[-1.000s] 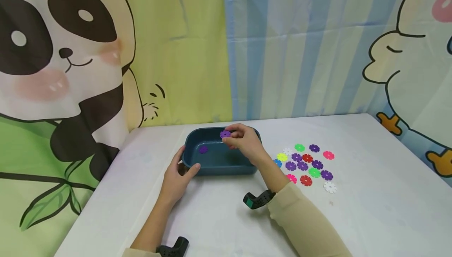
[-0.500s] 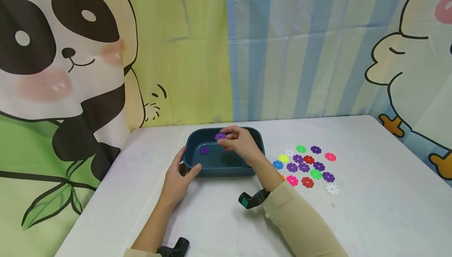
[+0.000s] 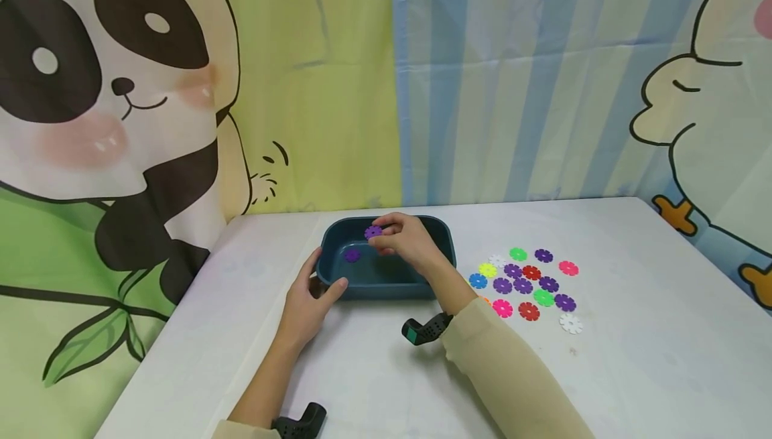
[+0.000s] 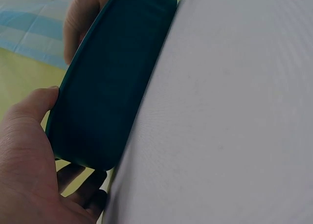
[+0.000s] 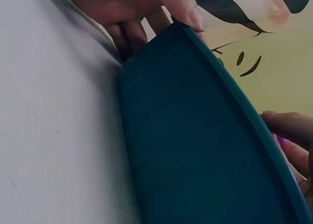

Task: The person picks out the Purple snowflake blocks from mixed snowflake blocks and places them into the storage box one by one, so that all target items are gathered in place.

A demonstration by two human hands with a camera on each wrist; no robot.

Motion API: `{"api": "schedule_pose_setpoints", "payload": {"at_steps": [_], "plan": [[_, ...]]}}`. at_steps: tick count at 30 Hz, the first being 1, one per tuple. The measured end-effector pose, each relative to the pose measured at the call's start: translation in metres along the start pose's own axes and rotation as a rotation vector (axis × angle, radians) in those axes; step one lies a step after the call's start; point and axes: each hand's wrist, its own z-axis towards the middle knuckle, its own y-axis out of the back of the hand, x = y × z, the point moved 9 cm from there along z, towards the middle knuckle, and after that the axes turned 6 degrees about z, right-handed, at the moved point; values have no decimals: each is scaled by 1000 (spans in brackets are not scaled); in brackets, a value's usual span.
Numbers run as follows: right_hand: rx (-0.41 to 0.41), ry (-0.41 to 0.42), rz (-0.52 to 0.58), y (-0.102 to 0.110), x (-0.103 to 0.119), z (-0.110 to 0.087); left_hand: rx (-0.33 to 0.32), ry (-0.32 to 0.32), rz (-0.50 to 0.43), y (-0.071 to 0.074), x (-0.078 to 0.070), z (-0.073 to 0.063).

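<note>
A dark teal plastic basin point(image 3: 386, 291) stands on the white table. My left hand point(image 3: 304, 306) grips its left end, with the thumb at the near rim and the fingers round the outer side. In the left wrist view that thumb point(image 4: 41, 102) lies on the basin's edge. My right hand point(image 3: 415, 243) pinches a purple snowflake disc point(image 3: 372, 232) between thumb and fingertips, over the inside of the basin. A second purple disc point(image 3: 352, 255) lies on the basin floor at the left. In the right wrist view the basin wall point(image 5: 186, 131) hides most of the held disc.
Right of the basin, several loose snowflake discs lie spread flat: purple ones point(image 3: 523, 285), red ones point(image 3: 529, 311), green ones point(image 3: 543, 297), white ones point(image 3: 570, 323), a yellow one point(image 3: 488, 270) and a blue one point(image 3: 478, 281). A printed curtain point(image 3: 338, 124) hangs behind the table.
My right hand has shifted a little left over the basin, with the purple disc still pinched. The left hand keeps its hold on the basin, and the head view has turned slightly.
</note>
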Motion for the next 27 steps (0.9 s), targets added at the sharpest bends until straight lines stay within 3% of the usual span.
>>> {"api": "schedule_pose_setpoints", "payload": {"at_steps": [8, 17, 20, 27], "plan": [[33, -63, -8, -7, -6, 8, 10, 16, 1, -1, 0, 1], [42, -76, -56, -14, -10, 16, 14, 4, -19, -1, 0, 1], [65, -91, -145, -17, -14, 18, 12, 3, -22, 0, 0, 1], [112, -90, -491, -22, -19, 20, 6, 14, 5, 0, 1, 1]]}}
